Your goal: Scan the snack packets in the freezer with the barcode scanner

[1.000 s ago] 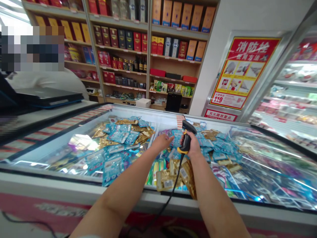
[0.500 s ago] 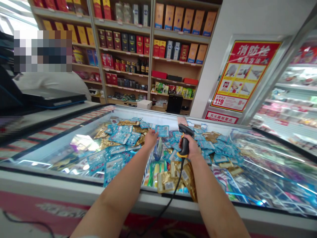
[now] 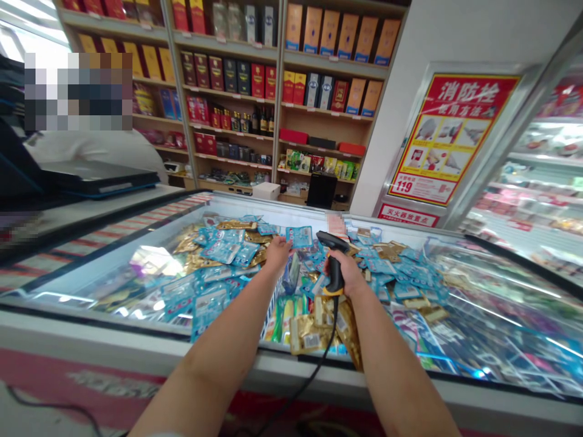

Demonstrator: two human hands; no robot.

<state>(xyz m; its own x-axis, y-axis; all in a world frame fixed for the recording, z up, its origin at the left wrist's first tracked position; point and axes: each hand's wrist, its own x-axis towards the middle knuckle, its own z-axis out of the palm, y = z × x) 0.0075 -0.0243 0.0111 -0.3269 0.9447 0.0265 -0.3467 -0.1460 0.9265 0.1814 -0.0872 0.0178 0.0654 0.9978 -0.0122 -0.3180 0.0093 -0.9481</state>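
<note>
My left hand [image 3: 279,252] is closed on the edge of a blue packet [image 3: 299,237], held up over the freezer's middle. In my right hand [image 3: 348,271] is a black and yellow barcode scanner [image 3: 336,270], its head tilted toward the left, close to that packet. The scanner's cord runs down past several gold packets [image 3: 312,334] at the near edge. Many more blue packets [image 3: 221,249] lie heaped to the left, and another heap of blue packets [image 3: 410,273] lies to the right.
The chest freezer's white front rim [image 3: 136,346] runs along the near side. Its glass lid [image 3: 510,328] covers goods on the right. A person in a white top [image 3: 95,149] is at the far left beside a dark counter device [image 3: 100,179]. Shelves of boxes [image 3: 232,79] stand behind.
My right hand has turned the scanner, so its head has swung left toward the blue packet. My left hand and the packet have barely moved.
</note>
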